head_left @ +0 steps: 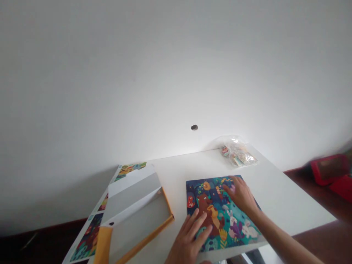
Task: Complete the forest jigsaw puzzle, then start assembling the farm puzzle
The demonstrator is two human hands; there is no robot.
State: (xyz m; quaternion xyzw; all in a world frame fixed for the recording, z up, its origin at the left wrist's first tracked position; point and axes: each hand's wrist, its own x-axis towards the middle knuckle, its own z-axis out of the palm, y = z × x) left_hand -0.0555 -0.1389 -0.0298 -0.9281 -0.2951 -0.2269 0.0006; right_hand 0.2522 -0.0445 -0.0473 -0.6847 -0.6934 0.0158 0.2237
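Observation:
A flat, near-square picture board [228,223], looking like a jigsaw puzzle, lies on the white table. It shows a brown bear with a jar, white rabbits and dark blue-green woods; joints between pieces are too fine to make out. My left hand [188,236] rests at its near left edge, fingers spread over the bear's lower part. Across the far right corner lies my right hand [241,193], open, with its thumb apart from the other fingers. Neither hand grips anything, and they cover parts of the picture.
An open cardboard box [140,223] with orange sides stands left of the board. Printed picture sheets [89,238] lie under and beside it. A clear plastic bag [238,152] of colourful pieces sits at the back right. The white table [291,205] meets the wall [165,73] behind.

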